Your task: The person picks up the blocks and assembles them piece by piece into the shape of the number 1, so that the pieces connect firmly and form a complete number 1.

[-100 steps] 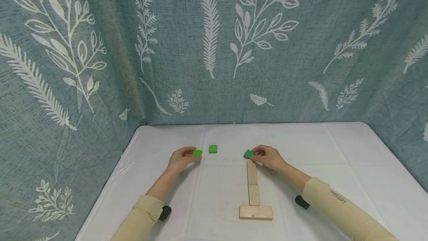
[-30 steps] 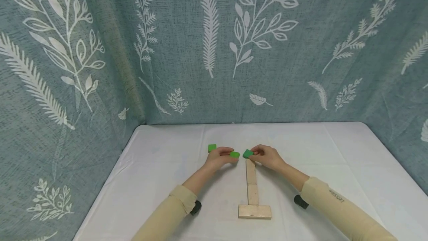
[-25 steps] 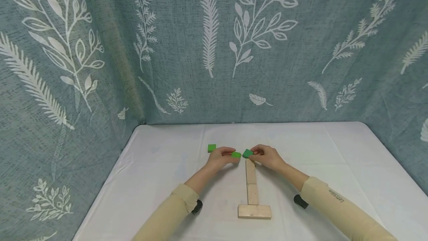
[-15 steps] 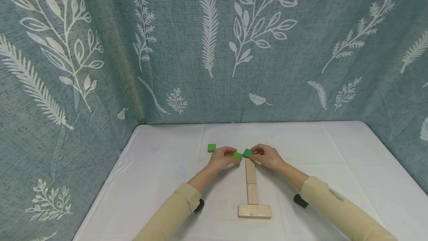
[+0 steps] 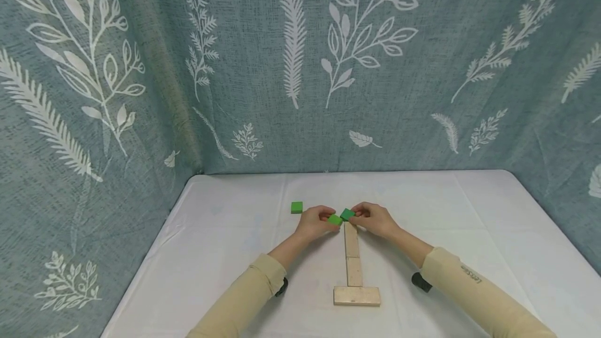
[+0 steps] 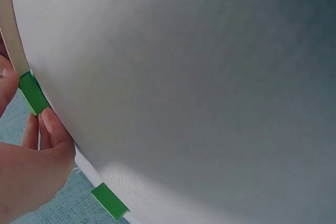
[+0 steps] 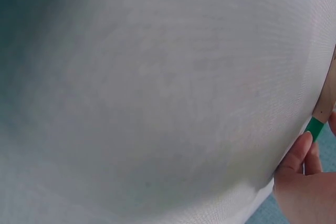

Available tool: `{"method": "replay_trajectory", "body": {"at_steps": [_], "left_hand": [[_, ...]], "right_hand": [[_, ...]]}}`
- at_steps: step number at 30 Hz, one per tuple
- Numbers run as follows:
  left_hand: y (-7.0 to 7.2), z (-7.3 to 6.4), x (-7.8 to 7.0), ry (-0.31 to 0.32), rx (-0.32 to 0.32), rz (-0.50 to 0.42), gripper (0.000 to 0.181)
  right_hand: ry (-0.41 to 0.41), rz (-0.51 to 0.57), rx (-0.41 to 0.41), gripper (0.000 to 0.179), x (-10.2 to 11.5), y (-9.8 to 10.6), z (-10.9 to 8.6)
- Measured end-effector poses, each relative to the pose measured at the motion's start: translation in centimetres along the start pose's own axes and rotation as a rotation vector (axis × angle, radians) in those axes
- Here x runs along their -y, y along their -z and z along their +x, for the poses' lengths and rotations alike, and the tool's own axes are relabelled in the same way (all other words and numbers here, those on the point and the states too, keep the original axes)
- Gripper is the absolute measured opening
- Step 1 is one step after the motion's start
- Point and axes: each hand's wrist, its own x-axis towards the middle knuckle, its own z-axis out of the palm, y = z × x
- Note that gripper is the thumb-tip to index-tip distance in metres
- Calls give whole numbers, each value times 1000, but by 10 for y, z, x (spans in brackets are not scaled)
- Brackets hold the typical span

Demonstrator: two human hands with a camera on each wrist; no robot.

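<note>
My left hand pinches a light green block between thumb and fingers. Just right of it, my right hand pinches a darker green block, turned at an angle, at the far end of a row of wooden blocks. The two green blocks are right beside each other in the head view. In the left wrist view the left hand's green block lies by the end of the wooden row. The right wrist view shows the darker block at the fingertips.
Another light green block lies on the white-covered table, behind and left of the left hand. A wooden block lies crosswise at the near end of the row. A patterned curtain stands behind the table.
My left hand has carried its light green block rightward, up beside the darker one, and the block has tilted slightly. My right hand has stayed nearly still with its block.
</note>
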Motion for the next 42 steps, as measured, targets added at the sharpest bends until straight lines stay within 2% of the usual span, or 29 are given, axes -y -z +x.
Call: {"method": "replay_trajectory", "body": {"at_steps": [6, 26, 42], "left_hand": [[-1, 0, -1, -27, 4, 22, 40], [-4, 0, -2, -66, -18, 49, 40], [-3, -2, -3, -91, -7, 90, 41]], "right_hand": [[6, -3, -4, 29, 0, 0, 1], [-5, 8, 1, 30, -2, -1, 0], [-10, 12, 8, 30, 1, 0, -2]]}}
